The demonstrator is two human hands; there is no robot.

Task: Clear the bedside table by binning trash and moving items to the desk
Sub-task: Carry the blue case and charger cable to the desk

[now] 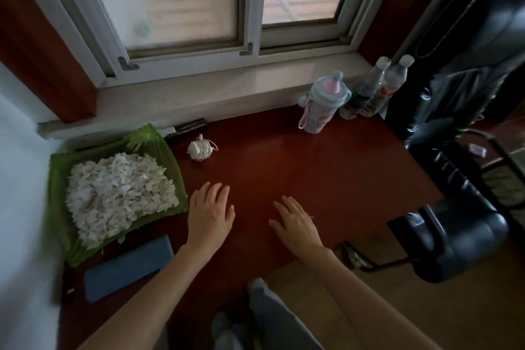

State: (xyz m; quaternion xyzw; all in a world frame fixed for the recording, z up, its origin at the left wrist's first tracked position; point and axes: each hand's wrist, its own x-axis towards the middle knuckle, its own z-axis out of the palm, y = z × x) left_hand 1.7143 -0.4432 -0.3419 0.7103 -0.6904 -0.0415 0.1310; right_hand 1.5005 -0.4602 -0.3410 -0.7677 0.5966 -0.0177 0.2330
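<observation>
**Both hands lying flat and empty on the red desk**

Grey-clad legs (267, 318) are showing at the bottom edge, closest to the lens, with 2 bare forearms reaching forward above them. Left hand (210, 214) is lying palm down on the dark red desk (326, 167), fingers spread and grasping nothing. Right hand (295, 223) is resting the same way a little to the right, also released and empty, apart from the left one.

Just left of the left hand, a green tray (56, 207) is holding a heap of pale shredded scraps (119, 196). Near the front edge, below the tray, a flat blue-grey case (129, 267) is lying at a slant, beside the left forearm. Farther back, a white charger wrapped in its cable (201, 148) is sitting near the tray's far corner.

At the back right corner, a pastel drinking bottle (322, 105) with a pink strap is standing upright, with 2 clear plastic bottles (375, 88) just beside it against the windowsill (199, 96). A black office chair (454, 179) is standing to the right of the desk.
</observation>
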